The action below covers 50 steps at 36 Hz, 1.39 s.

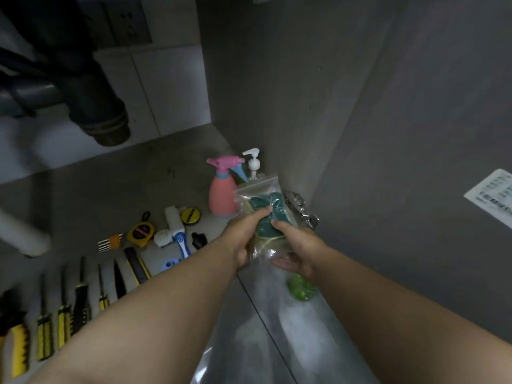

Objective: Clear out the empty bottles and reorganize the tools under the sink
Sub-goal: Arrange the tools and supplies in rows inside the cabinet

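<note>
Both hands have hold of one clear zip bag, and from my end the grip looks firm. The left hand wraps the bag's left edge with its thumb laid across the front. The right hand pinches the right side, thumb on the front and fingers curled under the bottom. Inside the bag I can make out dark green pads.

Both forearms come in from the bottom edge, bare and nearly straight, and they converge until the two hands almost meet on the bag. The wrists are level and the knuckles turn outward.

I see the bag held upright, seal strip on top, off the cabinet floor near the right front corner. It sits just in front of the pink spray bottle and the white pump bottle. Those two stand side by side near the right wall.

To the left, well apart from the hands, a row of screwdrivers with yellow-and-black handles lies on the floor. Beyond them lie a yellow tape measure and a white-and-blue tool.

A metal hinge shows just behind the bag. The open door carries a white label. A dark drain pipe hangs at upper left.

Below the right wrist something green shows through clear plastic, too blurred for me to name.
</note>
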Available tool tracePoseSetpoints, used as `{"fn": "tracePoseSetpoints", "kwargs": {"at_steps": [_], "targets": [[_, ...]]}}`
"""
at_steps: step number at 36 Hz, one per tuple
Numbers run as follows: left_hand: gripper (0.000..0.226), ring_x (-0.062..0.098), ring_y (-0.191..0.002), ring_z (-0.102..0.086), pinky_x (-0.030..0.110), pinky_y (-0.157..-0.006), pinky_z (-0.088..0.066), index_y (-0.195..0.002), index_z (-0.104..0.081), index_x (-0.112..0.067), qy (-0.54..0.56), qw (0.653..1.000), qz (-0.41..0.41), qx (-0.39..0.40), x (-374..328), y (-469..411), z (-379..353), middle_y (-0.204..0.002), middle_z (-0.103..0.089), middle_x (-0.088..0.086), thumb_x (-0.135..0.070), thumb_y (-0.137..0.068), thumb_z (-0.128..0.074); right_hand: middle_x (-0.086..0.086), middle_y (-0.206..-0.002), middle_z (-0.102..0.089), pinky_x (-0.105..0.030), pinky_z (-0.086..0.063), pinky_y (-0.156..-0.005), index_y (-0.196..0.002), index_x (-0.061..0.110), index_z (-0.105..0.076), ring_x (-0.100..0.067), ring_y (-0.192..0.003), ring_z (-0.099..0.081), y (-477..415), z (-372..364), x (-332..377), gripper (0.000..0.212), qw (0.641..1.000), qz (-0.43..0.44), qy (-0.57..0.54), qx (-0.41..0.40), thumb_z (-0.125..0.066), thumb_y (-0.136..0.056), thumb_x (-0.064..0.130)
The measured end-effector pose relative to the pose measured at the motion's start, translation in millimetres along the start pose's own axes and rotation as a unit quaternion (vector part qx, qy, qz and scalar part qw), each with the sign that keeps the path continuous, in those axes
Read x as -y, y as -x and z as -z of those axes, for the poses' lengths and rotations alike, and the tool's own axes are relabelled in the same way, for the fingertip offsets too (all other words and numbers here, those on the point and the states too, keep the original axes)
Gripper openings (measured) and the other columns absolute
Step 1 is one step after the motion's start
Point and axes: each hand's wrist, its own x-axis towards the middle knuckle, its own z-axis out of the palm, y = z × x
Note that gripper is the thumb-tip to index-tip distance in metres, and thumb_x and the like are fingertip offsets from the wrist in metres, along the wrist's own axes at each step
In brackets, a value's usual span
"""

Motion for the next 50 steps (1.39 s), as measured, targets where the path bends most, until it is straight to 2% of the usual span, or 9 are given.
{"fn": "tracePoseSetpoints", "kwargs": {"at_steps": [9, 15, 20, 27, 33, 38, 41, 45, 50], "targets": [[0.031, 0.024, -0.088, -0.076, 0.038, -0.076, -0.062, -0.120, -0.069, -0.008, 0.001, 0.997, -0.019, -0.070, -2.3, -60.9, -13.8, -0.103, -0.078, 0.009, -0.025, -0.095, -0.069, -0.007, -0.076, -0.060, -0.041, -0.061, -0.073, -0.113, 0.007, -0.065, -0.016, -0.059, -0.057, -36.5, -10.1, -4.6, 0.033, 0.988, 0.005, -0.125, -0.088, -0.076, -0.087, 0.026], [0.030, 0.024, -0.082, -0.076, 0.037, -0.067, -0.063, -0.117, -0.059, -0.013, -0.027, 0.990, -0.052, -0.129, -3.7, -86.1, -17.4, -0.102, -0.076, 0.008, -0.023, -0.093, -0.072, -0.013, -0.116, -0.069, -0.042, -0.062, -0.071, -0.124, 0.016, -0.063, -0.025, -0.087, -0.068, -50.0, -14.1, -2.3, 0.034, 0.989, -0.002, -0.144, -0.039, -0.067, -0.095, 0.033], [0.041, 0.026, -0.101, -0.073, 0.048, -0.090, -0.060, -0.130, -0.059, -0.016, -0.041, 0.989, -0.074, -0.121, -5.0, -92.6, -17.8, -0.119, -0.072, 0.006, -0.029, -0.093, -0.071, -0.016, -0.113, -0.069, -0.046, -0.061, -0.079, -0.121, 0.010, -0.062, -0.031, -0.093, -0.068, -62.4, -20.3, -3.1, 0.032, 0.990, 0.014, -0.131, -0.059, -0.064, -0.097, 0.031], [0.038, 0.025, -0.102, -0.073, 0.047, -0.089, -0.060, -0.129, -0.060, -0.017, -0.038, 0.989, -0.079, -0.115, -14.0, -97.6, -15.2, -0.120, -0.073, 0.004, -0.030, -0.095, -0.069, -0.017, -0.112, -0.072, -0.051, -0.057, -0.093, -0.116, 0.010, -0.065, -0.031, -0.099, -0.071, -71.7, -24.4, 1.4, 0.030, 0.992, 0.032, -0.108, -0.056, -0.065, -0.096, 0.033], [0.037, 0.022, -0.097, -0.074, 0.037, -0.078, -0.062, -0.124, -0.064, -0.015, -0.022, 0.991, -0.082, -0.104, -15.4, -88.4, -15.8, -0.114, -0.075, 0.005, -0.033, -0.093, -0.072, -0.008, -0.083, -0.069, -0.039, -0.057, -0.081, -0.089, 0.014, -0.066, -0.021, -0.073, -0.066, -67.9, -5.9, -2.5, 0.037, 0.992, 0.089, 0.059, -0.069, -0.060, -0.094, 0.050], [0.042, 0.016, -0.089, -0.076, 0.028, -0.065, -0.062, -0.122, -0.066, -0.017, -0.001, 0.992, -0.094, -0.079, -9.2, -68.4, -14.2, -0.110, -0.077, 0.001, -0.039, -0.088, -0.076, -0.023, -0.117, -0.066, -0.034, -0.048, -0.089, -0.114, 0.002, -0.064, -0.038, -0.111, -0.062, -51.1, 26.0, -16.1, 0.043, 0.880, 0.186, 0.430, -0.069, -0.049, -0.100, 0.040], [0.055, 0.018, -0.109, -0.071, 0.037, -0.095, -0.058, -0.132, -0.061, -0.019, -0.034, 0.991, -0.106, -0.072, -2.1, -58.7, -9.9, -0.124, -0.072, -0.001, -0.046, -0.086, -0.076, -0.019, -0.141, -0.050, -0.033, -0.045, -0.100, -0.135, 0.008, -0.051, -0.035, -0.128, -0.051, -37.4, 44.1, -29.4, 0.048, 0.758, 0.214, 0.616, -0.013, -0.060, -0.093, 0.031], [0.088, 0.031, -0.135, -0.053, 0.050, -0.116, -0.039, -0.147, -0.047, -0.015, -0.124, 0.987, -0.076, -0.073, 6.6, -42.4, 0.9, -0.150, -0.053, 0.008, -0.066, -0.079, -0.071, -0.014, -0.146, -0.036, -0.042, -0.045, -0.107, -0.144, 0.014, -0.040, -0.034, -0.136, -0.040, -23.7, 52.0, -46.4, 0.061, 0.694, 0.163, 0.702, -0.019, -0.064, -0.089, 0.025], [0.097, 0.025, -0.127, -0.051, 0.043, -0.107, -0.048, -0.156, -0.028, -0.011, -0.221, 0.970, -0.057, -0.081, 12.1, -20.7, 22.4, -0.151, -0.044, 0.006, -0.068, -0.086, -0.062, -0.015, -0.133, -0.046, -0.042, -0.051, -0.092, -0.135, 0.014, -0.045, -0.034, -0.125, -0.049, -13.2, 52.1, -57.9, 0.047, 0.634, 0.151, 0.755, -0.073, -0.060, -0.091, 0.012]]}}
